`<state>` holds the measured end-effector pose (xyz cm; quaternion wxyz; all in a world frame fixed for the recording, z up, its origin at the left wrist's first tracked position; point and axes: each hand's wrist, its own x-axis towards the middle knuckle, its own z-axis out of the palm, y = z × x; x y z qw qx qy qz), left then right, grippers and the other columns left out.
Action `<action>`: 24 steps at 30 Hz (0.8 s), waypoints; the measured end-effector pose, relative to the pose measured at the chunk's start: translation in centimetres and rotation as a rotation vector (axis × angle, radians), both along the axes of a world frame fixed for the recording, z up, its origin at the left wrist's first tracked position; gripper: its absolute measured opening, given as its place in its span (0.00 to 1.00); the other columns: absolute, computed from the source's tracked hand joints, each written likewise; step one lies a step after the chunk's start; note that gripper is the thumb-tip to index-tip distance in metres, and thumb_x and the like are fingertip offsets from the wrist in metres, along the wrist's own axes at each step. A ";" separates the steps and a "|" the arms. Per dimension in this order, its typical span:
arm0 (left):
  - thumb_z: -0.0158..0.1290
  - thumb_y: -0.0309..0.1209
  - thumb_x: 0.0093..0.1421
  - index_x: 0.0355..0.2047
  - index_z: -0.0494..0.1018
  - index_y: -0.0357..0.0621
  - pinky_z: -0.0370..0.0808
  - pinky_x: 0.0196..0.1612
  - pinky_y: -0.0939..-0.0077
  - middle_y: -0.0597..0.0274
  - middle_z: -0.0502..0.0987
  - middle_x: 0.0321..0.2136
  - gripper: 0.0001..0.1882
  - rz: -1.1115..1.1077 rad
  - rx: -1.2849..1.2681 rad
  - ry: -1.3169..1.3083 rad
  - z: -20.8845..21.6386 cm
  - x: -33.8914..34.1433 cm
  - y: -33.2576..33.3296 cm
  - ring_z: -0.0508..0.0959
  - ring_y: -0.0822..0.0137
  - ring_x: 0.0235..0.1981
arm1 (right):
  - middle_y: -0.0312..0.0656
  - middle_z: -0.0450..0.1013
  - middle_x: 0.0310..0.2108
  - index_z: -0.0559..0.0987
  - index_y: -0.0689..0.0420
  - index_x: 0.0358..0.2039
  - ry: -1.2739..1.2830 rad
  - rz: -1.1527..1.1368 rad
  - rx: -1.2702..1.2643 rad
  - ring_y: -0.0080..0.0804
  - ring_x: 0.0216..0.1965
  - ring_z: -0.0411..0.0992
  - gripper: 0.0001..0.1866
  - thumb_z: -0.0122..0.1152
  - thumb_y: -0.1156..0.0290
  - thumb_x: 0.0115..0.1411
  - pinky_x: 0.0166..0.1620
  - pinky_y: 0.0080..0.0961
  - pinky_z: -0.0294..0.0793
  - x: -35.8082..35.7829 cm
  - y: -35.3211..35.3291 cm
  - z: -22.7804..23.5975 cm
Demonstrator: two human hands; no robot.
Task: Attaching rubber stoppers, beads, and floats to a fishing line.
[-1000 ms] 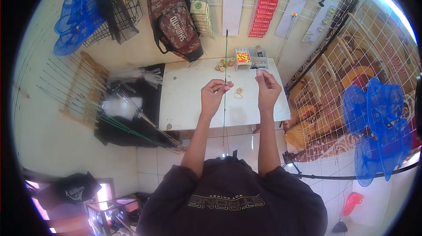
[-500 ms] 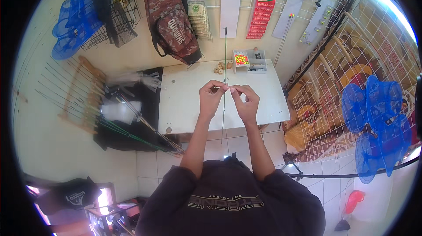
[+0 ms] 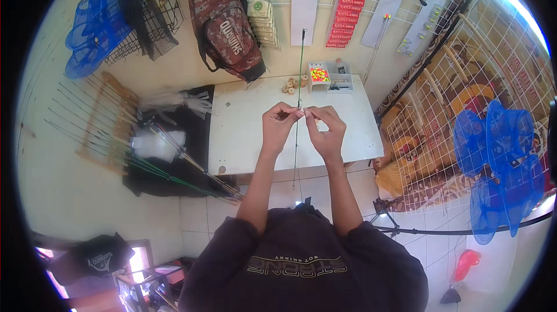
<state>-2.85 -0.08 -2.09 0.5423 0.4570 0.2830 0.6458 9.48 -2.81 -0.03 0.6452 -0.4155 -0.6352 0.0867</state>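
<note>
A thin green fishing rod (image 3: pixel 301 63) with a dark end stands lengthwise in front of me, over the white table. My left hand (image 3: pixel 279 125) pinches it at about its middle between thumb and fingertips. My right hand (image 3: pixel 326 130) meets the left at the same spot, its thumb and forefinger pressed together beside the rod. Whatever small thing the right fingertips hold is too small to make out. Below the hands, the rod's thin end runs down past the table's front edge.
On the white table (image 3: pixel 249 138) sit several wooden rings (image 3: pixel 290 87) and a compartment tray (image 3: pixel 339 84) with bright red and yellow pieces. Rods on a wooden rack (image 3: pixel 113 120) stand left. A wire grid (image 3: pixel 429 114) and blue mesh nets (image 3: pixel 493 161) flank the right.
The rod's far end has tipped slightly to the right. Both hands keep their pinch at nearly the same place, with small finger shifts.
</note>
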 end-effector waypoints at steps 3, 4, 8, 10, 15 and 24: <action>0.59 0.18 0.53 0.24 0.72 0.38 0.74 0.37 0.83 0.66 0.76 0.25 0.06 0.002 0.025 0.025 -0.1 -0.1 0.2 0.74 0.78 0.30 | 0.39 0.76 0.27 0.81 0.60 0.30 0.000 0.005 0.026 0.30 0.29 0.72 0.07 0.63 0.83 0.48 0.32 0.24 0.72 0.0 0.3 0.1; 0.59 0.18 0.53 0.24 0.72 0.38 0.74 0.37 0.83 0.66 0.76 0.25 0.06 0.005 0.026 0.041 -0.1 -0.2 0.2 0.74 0.78 0.30 | 0.40 0.76 0.27 0.81 0.62 0.31 -0.044 -0.002 0.059 0.26 0.26 0.71 0.08 0.63 0.84 0.48 0.31 0.20 0.70 0.1 0.3 0.3; 0.59 0.18 0.53 0.25 0.73 0.37 0.74 0.37 0.83 0.65 0.76 0.25 0.05 0.007 0.035 0.055 0.2 -0.2 0.3 0.75 0.78 0.30 | 0.40 0.76 0.27 0.81 0.62 0.31 -0.056 -0.010 0.057 0.27 0.27 0.71 0.08 0.63 0.84 0.48 0.31 0.20 0.71 0.1 0.5 0.4; 0.59 0.18 0.53 0.25 0.73 0.37 0.74 0.37 0.83 0.64 0.77 0.25 0.05 0.002 0.040 0.044 0.5 -0.1 0.3 0.75 0.78 0.30 | 0.40 0.77 0.27 0.81 0.62 0.31 -0.065 -0.015 0.052 0.27 0.27 0.72 0.08 0.63 0.84 0.48 0.31 0.21 0.71 0.2 0.5 0.4; 0.59 0.19 0.53 0.24 0.73 0.38 0.74 0.37 0.83 0.65 0.77 0.25 0.05 0.000 0.064 0.042 0.6 -0.3 0.4 0.75 0.78 0.30 | 0.40 0.77 0.28 0.81 0.61 0.30 -0.095 -0.021 0.084 0.29 0.28 0.73 0.08 0.63 0.83 0.47 0.32 0.22 0.72 0.0 0.7 0.9; 0.60 0.19 0.53 0.24 0.73 0.38 0.72 0.34 0.84 0.66 0.77 0.24 0.05 0.021 0.038 0.060 0.1 -0.4 0.8 0.74 0.79 0.28 | 0.40 0.77 0.27 0.81 0.61 0.30 -0.082 -0.008 0.060 0.29 0.28 0.73 0.07 0.63 0.83 0.47 0.32 0.22 0.72 0.0 0.7 0.9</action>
